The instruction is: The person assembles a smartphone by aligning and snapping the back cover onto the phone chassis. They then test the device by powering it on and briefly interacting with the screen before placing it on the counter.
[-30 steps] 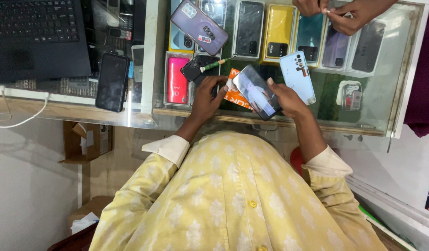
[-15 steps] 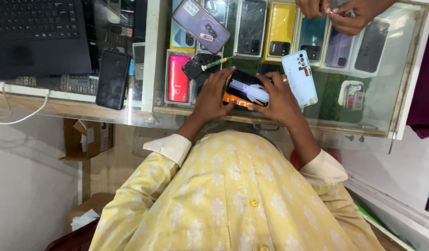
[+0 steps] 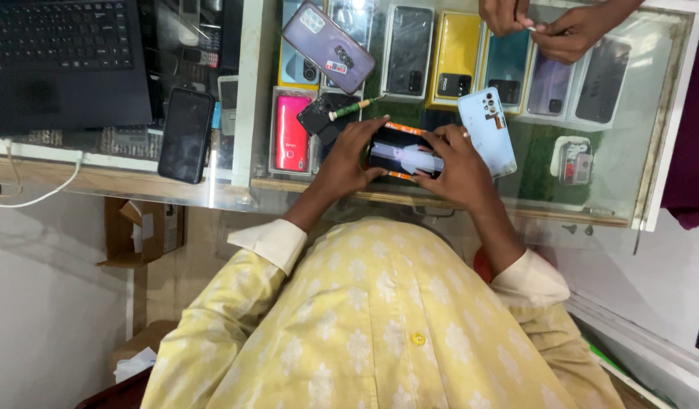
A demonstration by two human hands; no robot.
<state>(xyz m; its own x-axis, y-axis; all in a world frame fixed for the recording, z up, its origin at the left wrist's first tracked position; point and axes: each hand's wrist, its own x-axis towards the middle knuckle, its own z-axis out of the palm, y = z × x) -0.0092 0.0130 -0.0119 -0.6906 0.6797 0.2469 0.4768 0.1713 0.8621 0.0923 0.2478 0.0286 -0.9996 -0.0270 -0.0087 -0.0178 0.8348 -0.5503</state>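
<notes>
Orange edging shows along the phone [image 3: 404, 154] you hold over the glass worktop [image 3: 243, 113]; it sits between your 2 hands, just above the near edge of the display case. Your left hand [image 3: 348, 160] clasps its left end, fingers curled over the top edge and thumb on the face; your right hand [image 3: 457, 168] clasps the right end the same way, so both are closed on it. Its long axis runs left to right across you, tilted slightly down to the right; the lit face points up at you; which end is its top you cannot tell. Keep even pressure from both sides, thumbs flat rather than digging, and hold it low over the worktop; steer clear of the green-handled tool [image 3: 354, 107] and the pale blue phone [image 3: 487, 129] just beside your right hand. Another person's hands [image 3: 550, 26] pinch something small at the far edge, well apart.
</notes>
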